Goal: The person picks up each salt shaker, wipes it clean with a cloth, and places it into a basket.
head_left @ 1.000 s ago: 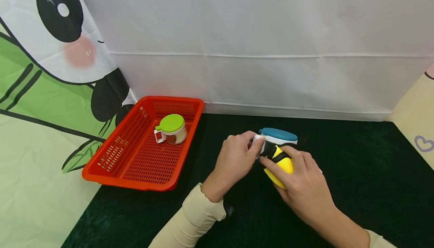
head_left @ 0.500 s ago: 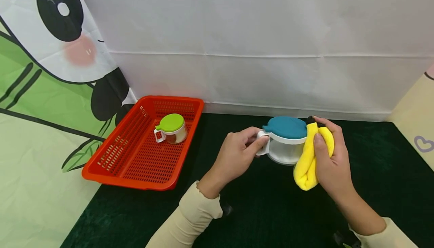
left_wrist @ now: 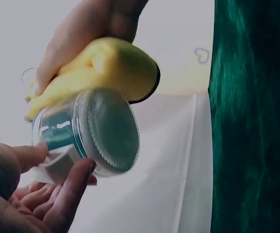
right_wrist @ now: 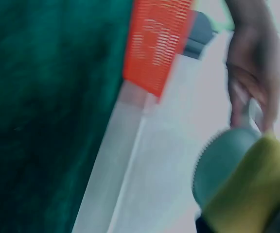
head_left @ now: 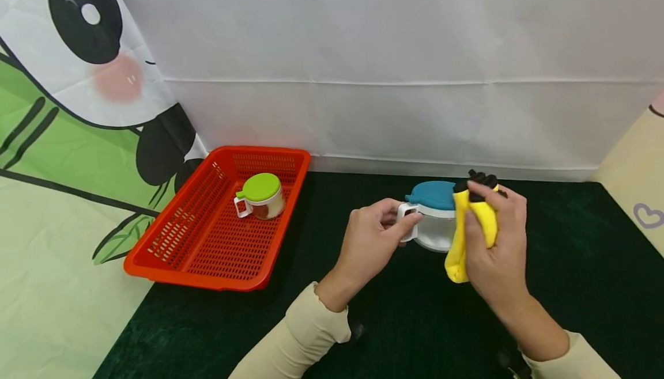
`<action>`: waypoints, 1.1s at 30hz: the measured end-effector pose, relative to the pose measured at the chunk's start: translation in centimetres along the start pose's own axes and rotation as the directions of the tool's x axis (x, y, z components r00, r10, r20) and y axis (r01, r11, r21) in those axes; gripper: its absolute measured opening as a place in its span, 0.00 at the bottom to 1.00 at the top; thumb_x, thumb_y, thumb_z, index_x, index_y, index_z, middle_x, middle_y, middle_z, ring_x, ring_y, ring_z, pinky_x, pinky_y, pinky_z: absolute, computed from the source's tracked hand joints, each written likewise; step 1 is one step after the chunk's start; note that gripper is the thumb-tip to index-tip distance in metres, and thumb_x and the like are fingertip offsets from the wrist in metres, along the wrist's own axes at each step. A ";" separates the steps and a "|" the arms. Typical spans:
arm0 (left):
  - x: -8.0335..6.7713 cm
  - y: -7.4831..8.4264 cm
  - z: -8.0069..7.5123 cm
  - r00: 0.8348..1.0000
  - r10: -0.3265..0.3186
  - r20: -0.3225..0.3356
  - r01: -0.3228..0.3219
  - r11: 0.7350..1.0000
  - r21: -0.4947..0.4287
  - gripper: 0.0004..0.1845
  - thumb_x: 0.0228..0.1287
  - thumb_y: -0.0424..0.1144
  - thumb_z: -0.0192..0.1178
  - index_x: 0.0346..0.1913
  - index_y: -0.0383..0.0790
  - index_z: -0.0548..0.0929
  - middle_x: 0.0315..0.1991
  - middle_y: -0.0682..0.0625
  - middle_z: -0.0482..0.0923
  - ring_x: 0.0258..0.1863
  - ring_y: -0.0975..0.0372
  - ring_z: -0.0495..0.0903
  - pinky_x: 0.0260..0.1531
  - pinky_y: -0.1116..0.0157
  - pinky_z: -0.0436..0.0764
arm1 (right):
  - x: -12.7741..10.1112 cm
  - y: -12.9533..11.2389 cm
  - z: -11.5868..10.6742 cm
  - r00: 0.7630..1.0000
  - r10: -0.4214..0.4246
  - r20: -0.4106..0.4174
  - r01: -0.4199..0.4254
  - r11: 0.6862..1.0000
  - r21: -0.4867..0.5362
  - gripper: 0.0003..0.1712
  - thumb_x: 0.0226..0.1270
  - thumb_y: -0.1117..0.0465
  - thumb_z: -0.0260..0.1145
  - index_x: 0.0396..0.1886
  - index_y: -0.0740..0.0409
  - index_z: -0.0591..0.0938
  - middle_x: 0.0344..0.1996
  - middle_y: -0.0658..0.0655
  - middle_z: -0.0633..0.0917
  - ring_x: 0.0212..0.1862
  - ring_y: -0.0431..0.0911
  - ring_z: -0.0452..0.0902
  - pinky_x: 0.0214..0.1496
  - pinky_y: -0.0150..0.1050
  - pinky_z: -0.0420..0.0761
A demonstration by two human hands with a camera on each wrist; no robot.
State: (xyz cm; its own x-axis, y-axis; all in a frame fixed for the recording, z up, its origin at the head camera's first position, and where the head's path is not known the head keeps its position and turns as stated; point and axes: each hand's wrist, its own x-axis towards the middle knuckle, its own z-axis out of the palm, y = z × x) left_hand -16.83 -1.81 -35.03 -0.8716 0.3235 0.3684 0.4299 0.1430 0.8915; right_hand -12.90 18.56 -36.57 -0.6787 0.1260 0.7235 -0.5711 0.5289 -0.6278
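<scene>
My left hand (head_left: 369,249) pinches the white handle (head_left: 407,226) of a clear seasoning jar (head_left: 434,234) with a blue lid (head_left: 432,194). In the left wrist view the jar's round ribbed base (left_wrist: 113,132) shows, with the thumb and fingers on either side of the handle. My right hand (head_left: 498,255) grips a folded yellow cloth (head_left: 457,246) with black edging and holds it against the jar's right side, covering part of lid and wall. The right wrist view shows the yellow cloth (right_wrist: 252,194) overlapping the jar's base.
A red plastic basket (head_left: 199,283) stands to the left on the dark green tabletop (head_left: 321,344). Inside it sits a smaller jar (head_left: 271,207) with a lime green lid. A white sheet (head_left: 404,125) closes off the back, and a printed cartoon sheet (head_left: 67,206) the left.
My right hand has carried the cloth from the jar's handle side round to its right side, then slightly left. The left hand keeps the handle; the jar has come more into view.
</scene>
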 end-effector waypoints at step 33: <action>0.0 0.7 -2.0 0.997 0.000 -0.077 0.005 0.998 0.060 0.10 0.75 0.40 0.64 0.49 0.37 0.87 0.38 0.51 0.89 0.25 0.65 0.83 0.31 0.65 0.87 | -1.4 1.0 0.8 0.952 -0.268 0.150 0.299 0.918 -0.260 0.27 0.81 0.38 0.50 0.64 0.50 0.78 0.64 0.71 0.64 0.59 0.65 0.63 0.51 0.49 0.68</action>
State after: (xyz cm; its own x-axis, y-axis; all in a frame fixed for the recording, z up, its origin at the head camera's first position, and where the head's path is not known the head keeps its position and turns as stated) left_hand -17.05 -3.60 -33.87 -0.8871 0.2508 0.3876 0.4393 0.2004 0.8757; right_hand -12.83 18.25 -38.42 -0.5621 -0.1474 0.8138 -0.6076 0.7412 -0.2854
